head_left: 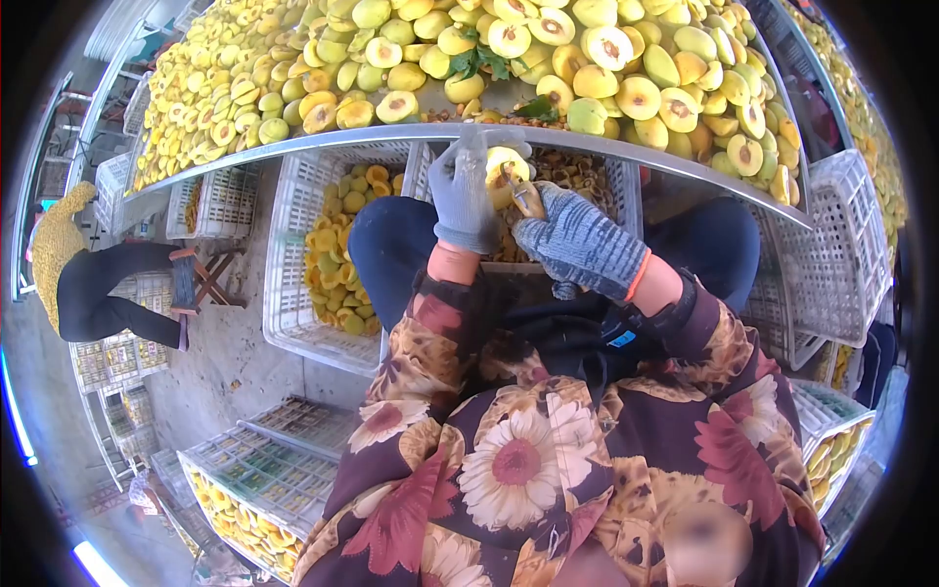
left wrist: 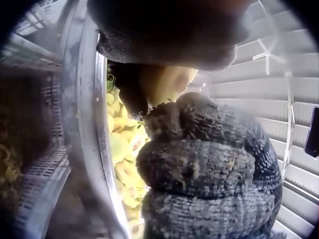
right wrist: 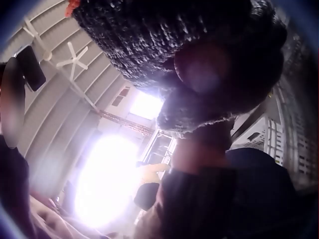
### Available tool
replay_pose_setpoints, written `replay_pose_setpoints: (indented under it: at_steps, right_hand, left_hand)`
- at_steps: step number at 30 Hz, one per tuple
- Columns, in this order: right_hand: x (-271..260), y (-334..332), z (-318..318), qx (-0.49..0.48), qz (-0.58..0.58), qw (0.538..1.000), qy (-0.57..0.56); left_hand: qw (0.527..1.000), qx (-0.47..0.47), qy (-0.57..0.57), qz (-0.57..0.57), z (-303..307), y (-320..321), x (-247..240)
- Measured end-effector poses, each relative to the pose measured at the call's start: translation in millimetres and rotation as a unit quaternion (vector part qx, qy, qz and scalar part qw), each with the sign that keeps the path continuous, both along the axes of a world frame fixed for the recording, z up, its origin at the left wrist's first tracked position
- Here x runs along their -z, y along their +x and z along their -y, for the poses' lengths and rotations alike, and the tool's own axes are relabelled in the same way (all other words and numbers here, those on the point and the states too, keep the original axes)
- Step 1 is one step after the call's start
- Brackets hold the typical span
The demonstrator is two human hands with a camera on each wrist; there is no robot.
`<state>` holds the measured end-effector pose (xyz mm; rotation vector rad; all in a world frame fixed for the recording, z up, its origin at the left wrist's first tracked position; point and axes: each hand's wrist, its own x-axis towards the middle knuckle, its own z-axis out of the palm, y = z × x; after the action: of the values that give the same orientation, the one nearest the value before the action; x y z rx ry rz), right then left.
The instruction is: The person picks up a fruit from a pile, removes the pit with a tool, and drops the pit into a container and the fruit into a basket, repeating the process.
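Note:
In the head view the left hand (head_left: 465, 196), in a pale grey glove, holds a yellow fruit half (head_left: 507, 168) with its cut face up, just below the metal table edge. The right hand (head_left: 585, 238), in a blue-grey knit glove, grips a small tool (head_left: 528, 200) whose end meets the fruit. In the left wrist view, the fruit (left wrist: 167, 82) shows between dark glove fingers above and the curled knit fingers (left wrist: 199, 164) below. The right wrist view shows the knit glove (right wrist: 149, 50) dark and close; its tool cannot be made out there.
Halved fruit (head_left: 391, 54) heaps on the table behind its metal rim (head_left: 333, 140). Below stand a crate of fruit (head_left: 284, 293) at the left and one with brown scraps (head_left: 587, 186) between the knees. Stacked crates (head_left: 831, 245) stand right; another person (head_left: 73, 264) bends at far left.

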<state>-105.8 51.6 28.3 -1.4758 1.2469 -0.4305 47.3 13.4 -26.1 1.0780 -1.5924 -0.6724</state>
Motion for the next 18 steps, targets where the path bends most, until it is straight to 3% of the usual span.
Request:
replay_pose_setpoints:
  at_steps: [1,3,6,9,13,15,18]
  right_hand:
    - [-0.3,0.0,-1.0,0.000,0.011,1.000,0.000]
    - [-4.0,0.0,-2.2,-0.001,0.033,0.999,0.001]
    - [-26.7,1.8,1.2,0.010,0.046,0.989,0.142]
    - [-8.9,3.7,-0.9,-0.001,0.022,1.000,-0.011]
    - [1.7,4.5,-0.2,-0.025,-0.027,0.992,-0.122]
    - [16.5,4.8,-1.0,-0.004,-0.028,0.991,-0.130]
    - [-5.7,2.5,2.2,-0.024,-0.031,0.999,0.007]
  left_hand:
    - [0.989,0.013,0.077,-0.127,-0.9,-1.4,-3.4]
    - [0.901,0.036,0.224,-0.370,-2.4,-6.7,-12.2]
    - [0.924,0.000,0.127,-0.360,-7.7,-18.2,-16.7]
    - [0.927,-0.043,0.103,-0.357,-5.7,-21.9,-3.6]
    - [0.942,-0.036,0.102,-0.317,-10.2,-21.6,-19.3]
    - [0.953,-0.060,0.119,-0.272,-4.4,-19.0,-9.9]
    - [0.946,-0.010,0.169,-0.275,0.1,-12.5,-4.7]
